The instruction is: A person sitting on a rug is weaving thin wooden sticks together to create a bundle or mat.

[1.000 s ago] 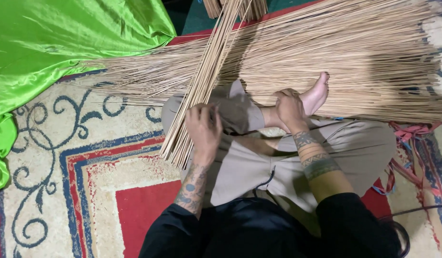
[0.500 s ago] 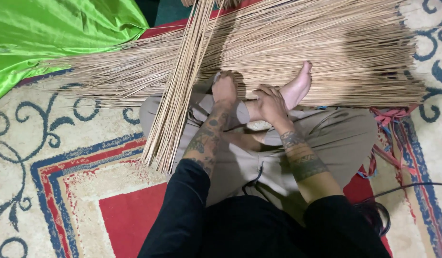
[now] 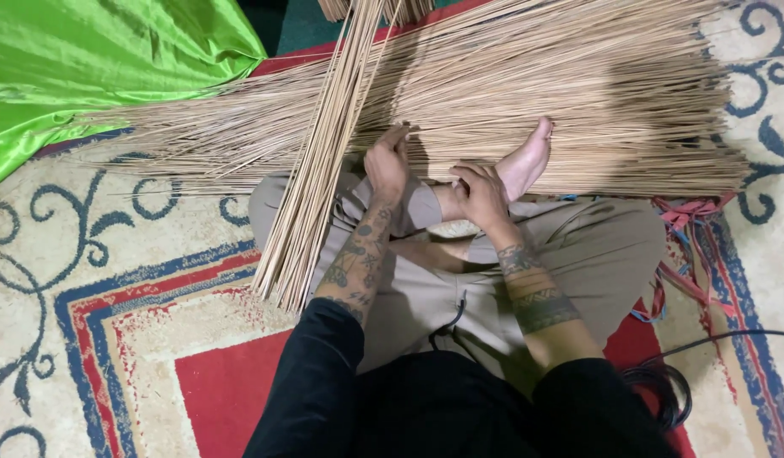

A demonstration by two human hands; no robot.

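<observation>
The left hand (image 3: 386, 165) has shifted, fingers now loosely spread on the broad stick pile (image 3: 578, 93), beside the upright stick bundle (image 3: 320, 161), while the right hand (image 3: 481, 193), near the bare foot (image 3: 527, 161), pinches thin sticks.

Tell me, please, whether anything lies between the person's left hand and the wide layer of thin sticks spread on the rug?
Nothing visible does. The left hand already reaches the near edge of the wide layer of sticks. The separate stick bundle lies beside it, to its left, not in its path. The right hand rests by the bare foot.
</observation>
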